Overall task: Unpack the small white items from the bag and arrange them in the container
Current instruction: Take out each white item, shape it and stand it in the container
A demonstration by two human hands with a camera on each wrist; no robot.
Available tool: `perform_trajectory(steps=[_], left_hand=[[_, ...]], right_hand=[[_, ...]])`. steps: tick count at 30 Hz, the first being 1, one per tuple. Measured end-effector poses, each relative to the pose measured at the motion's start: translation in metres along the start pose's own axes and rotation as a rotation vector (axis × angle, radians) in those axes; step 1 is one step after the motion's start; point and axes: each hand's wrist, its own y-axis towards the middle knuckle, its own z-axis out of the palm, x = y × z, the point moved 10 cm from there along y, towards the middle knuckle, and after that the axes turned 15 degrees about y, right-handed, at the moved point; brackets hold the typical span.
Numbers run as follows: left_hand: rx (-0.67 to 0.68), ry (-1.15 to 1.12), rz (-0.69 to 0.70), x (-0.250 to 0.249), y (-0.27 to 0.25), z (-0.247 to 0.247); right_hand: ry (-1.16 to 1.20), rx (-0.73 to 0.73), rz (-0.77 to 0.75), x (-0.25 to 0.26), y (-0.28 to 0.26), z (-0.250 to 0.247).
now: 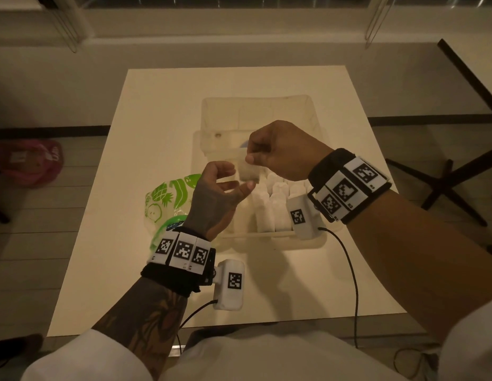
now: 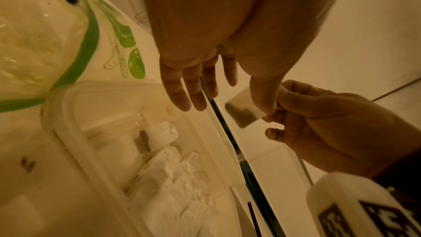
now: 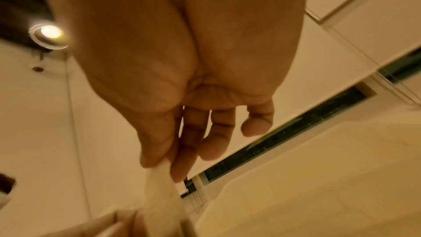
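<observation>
**A:** ok so which step is this? Reading left to right: the bag [image 1: 167,199] with the green fruit print lies on the tabletop [image 1: 157,111], touching the container's [image 1: 310,240] left side. Then the left hand [image 1: 214,199], fingers loosely spread, thumb just touching a small white sachet [image 1: 249,171]. Then the right hand [image 1: 283,149], whose grip pinches that sachet's top edge between thumb and forefinger, held up over the container.

**B:** looks like a hand-off or a straightening-out in mid-air, I'd guess. The sachet hasn't been placed. The near half of the container already holds rows of white sachets [image 1: 269,204] standing upright, so the task seems well along.

**A:** next move?

**B:** probably lower it into a free slot beside the rows, upright like the rest. It's thin and floppy, so it may need the left hand to steady it.

**A:** any brand or text?

**B:** nothing readable. The bag shows only pineapple and banana drawings, and the wrist bands [image 1: 181,253] carry black-and-white square markers, no words.
</observation>
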Motion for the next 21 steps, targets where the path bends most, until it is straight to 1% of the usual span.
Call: perform_trajectory(steps=[2,5,10,12,16,21], left_hand=[[-0.047,0.030,0.043,-0.006,0.000,-0.001],[-0.124,0.041,0.064,-0.009,0.000,-0.005],[-0.210,-0.080,0.040,-0.010,-0.005,-0.011],[-0.231,-0.120,0.043,-0.011,-0.007,-0.013],[-0.250,-0.122,0.064,-0.015,-0.010,-0.014],[-0.241,0.035,0.121,-0.024,-0.010,-0.014]], right_hand=[[0.026,0.008,0.012,-0.001,0.001,0.000],[0.052,0.013,0.034,-0.002,0.001,0.002],[0.111,-0.050,0.061,-0.007,0.000,-0.002],[0.131,-0.061,0.069,-0.009,0.000,-0.002],[0.184,-0.078,0.072,-0.011,-0.001,-0.001],[0.175,-0.071,0.058,-0.011,-0.002,0.000]])
